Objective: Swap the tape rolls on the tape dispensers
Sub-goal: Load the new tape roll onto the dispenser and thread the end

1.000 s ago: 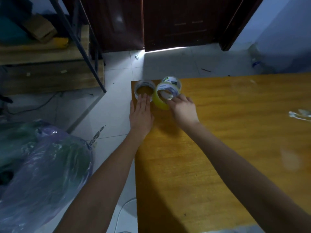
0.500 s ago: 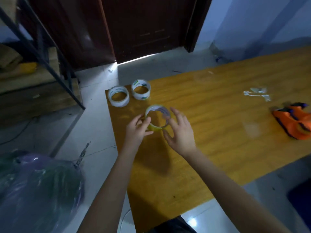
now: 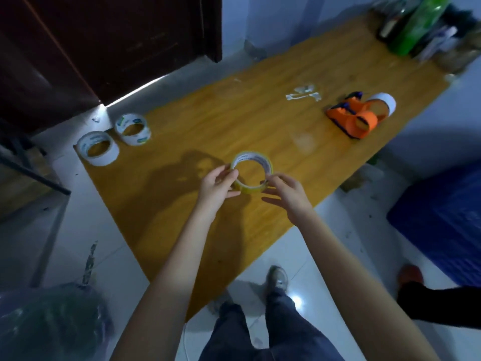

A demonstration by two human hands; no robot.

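Hands meet over the near middle of the table (image 3: 260, 131), both forearms reaching forward from the bottom of the view. The left hand (image 3: 217, 187) pinches the yellow roll (image 3: 252, 173) on its left side, thumb and fingers closed on the rim. The right hand (image 3: 287, 195) touches the roll's right edge with thumb and forefinger, its other fingers spread loosely; whether it truly grips is hard to tell. The roll is held tilted above the wood, its open core facing up toward the camera. Its inner card ring is white with dark print, too blurred to read; the tape itself looks yellowish and glossy.

Two white rolls (image 3: 98, 148) (image 3: 133, 129) lie flat at the table's far left corner, just beside each other, each with green or blue label marks that cannot be read. Two orange dispensers (image 3: 356, 118) sit well apart to the right, one carrying a white roll (image 3: 385, 102).
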